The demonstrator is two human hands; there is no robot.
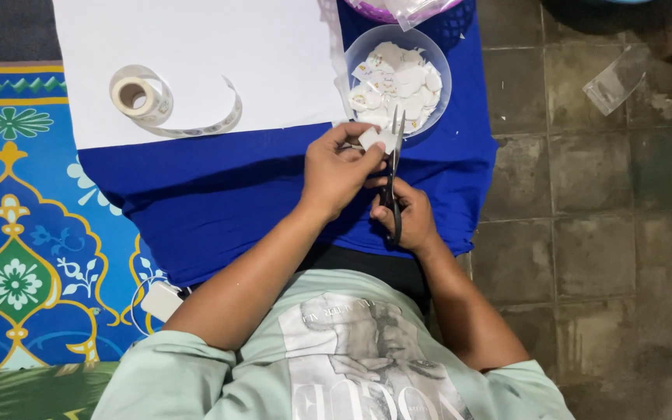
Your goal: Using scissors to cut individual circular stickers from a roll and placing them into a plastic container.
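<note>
My left hand pinches a small white paper piece between thumb and fingers. My right hand grips black scissors, whose blades point up and meet the paper piece. Just beyond the blades stands a clear round bowl filled with several cut white stickers. Both hands hover over a blue cloth.
A roll of sticker tape with a loose strip lies on a white sheet at the upper left. A patterned blue mat covers the left. Stone floor tiles and a clear plastic bag are on the right.
</note>
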